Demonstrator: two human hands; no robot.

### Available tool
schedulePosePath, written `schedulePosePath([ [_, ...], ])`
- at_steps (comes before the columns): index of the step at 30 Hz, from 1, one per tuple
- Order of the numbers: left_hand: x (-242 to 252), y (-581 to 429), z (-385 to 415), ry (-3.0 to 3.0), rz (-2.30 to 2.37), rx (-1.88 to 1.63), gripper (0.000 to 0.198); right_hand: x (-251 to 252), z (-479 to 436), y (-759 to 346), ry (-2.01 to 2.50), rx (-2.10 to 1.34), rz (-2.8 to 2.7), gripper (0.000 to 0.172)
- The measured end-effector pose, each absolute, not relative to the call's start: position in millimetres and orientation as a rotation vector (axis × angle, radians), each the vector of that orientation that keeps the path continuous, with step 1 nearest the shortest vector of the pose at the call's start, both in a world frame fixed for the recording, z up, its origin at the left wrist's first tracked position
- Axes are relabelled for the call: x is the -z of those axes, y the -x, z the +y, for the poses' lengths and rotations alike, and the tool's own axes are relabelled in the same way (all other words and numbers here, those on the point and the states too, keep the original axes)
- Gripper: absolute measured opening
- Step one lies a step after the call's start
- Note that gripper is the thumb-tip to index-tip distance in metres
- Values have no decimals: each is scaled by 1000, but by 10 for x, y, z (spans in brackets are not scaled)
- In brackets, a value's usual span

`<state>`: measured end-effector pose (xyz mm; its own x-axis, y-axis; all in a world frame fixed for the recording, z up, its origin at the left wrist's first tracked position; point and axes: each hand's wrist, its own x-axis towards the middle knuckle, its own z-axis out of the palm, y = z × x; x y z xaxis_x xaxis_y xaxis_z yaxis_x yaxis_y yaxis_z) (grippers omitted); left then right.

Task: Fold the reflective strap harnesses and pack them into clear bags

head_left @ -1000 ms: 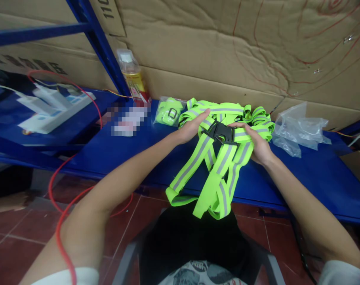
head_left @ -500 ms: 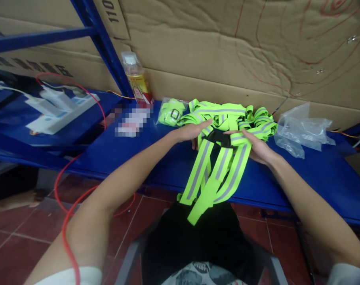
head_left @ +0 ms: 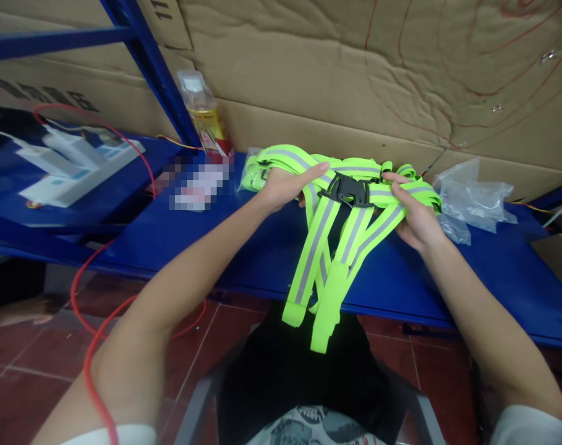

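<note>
A neon-yellow reflective harness [head_left: 318, 248] with grey stripes is stretched between my hands. Its black plastic buckle [head_left: 352, 190] faces up in the middle, the two halves appearing joined. My left hand [head_left: 287, 185] grips the strap left of the buckle, thumb on top and the other fingers mostly hidden beneath. On the other side, my right hand [head_left: 415, 213] is closed round the strap, thumb and index finger showing. Loose strap ends hang over the table's front edge above my lap. More folded yellow strap lies behind the buckle; whether it belongs to the same piece I cannot tell.
On the blue table [head_left: 257, 259] stands a bagged bottle [head_left: 209, 120] at the back left. A clear plastic bag [head_left: 475, 194] lies at the right. A white power strip [head_left: 83, 176] and red cable [head_left: 79, 272] are on the left. Cardboard [head_left: 299, 74] walls off the back.
My hands have moved apart, pulling the straps taut beside the buckle. The buckle has lifted and turned flatter toward me. Strap now covers much of the bagged yellow bundle at the left.
</note>
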<state>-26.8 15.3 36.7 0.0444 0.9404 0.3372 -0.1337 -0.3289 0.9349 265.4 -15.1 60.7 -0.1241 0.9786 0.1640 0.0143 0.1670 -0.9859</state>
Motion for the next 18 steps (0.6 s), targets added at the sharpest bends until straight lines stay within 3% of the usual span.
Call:
schedulePosePath([
  [6, -425, 249, 177, -1385, 924, -1558, 46, -554, -90, -2691, 960, -1111, -1336, 35],
  [12, -464, 236, 176, -1420, 893, -1715, 39, -591, -58, -2753, 985, -1076, -1346, 46],
  [18, -508, 252, 193, -1398, 921, -1734, 39, -716, -127, -2758, 980, -1398, -1324, 51],
])
